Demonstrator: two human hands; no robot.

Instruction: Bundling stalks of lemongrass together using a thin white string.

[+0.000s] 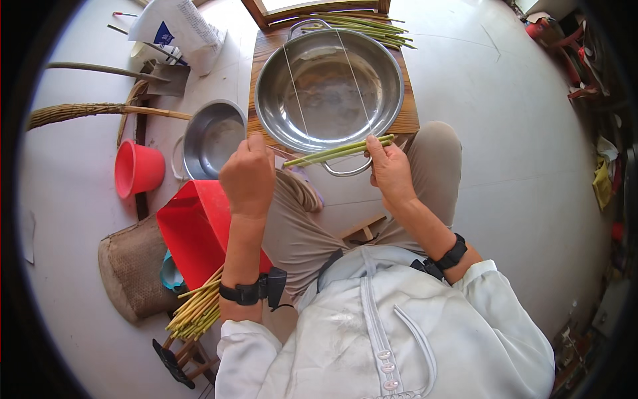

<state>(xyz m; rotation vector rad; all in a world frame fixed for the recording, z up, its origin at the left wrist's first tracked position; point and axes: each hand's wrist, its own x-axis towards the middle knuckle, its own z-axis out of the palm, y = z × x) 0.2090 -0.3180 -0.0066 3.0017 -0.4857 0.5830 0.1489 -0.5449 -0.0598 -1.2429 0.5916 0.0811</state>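
My right hand (391, 167) pinches a few cut green plant stems (329, 153) between thumb and fingers. They lie slantwise over the near rim and handle of a wide stainless-steel pan (324, 95). Two fine pale threads (297, 92) stretch across the pan's mouth, and one reaches down towards my right fingers. Left of the stems, my left hand (248, 177) is raised in a closed fist with its back to me. A faint strand shows near it, but whether the fist holds it is hidden. The pan rests on a brown wooden bench (409, 107).
More stems (384, 37) lie behind the pan, and a bundle (197, 311) sits low left. Around my left side are a metal pot (217, 134), red bucket (149, 167), red container (192, 239), woven basket (132, 269), broom (75, 113) and shovel (169, 82).
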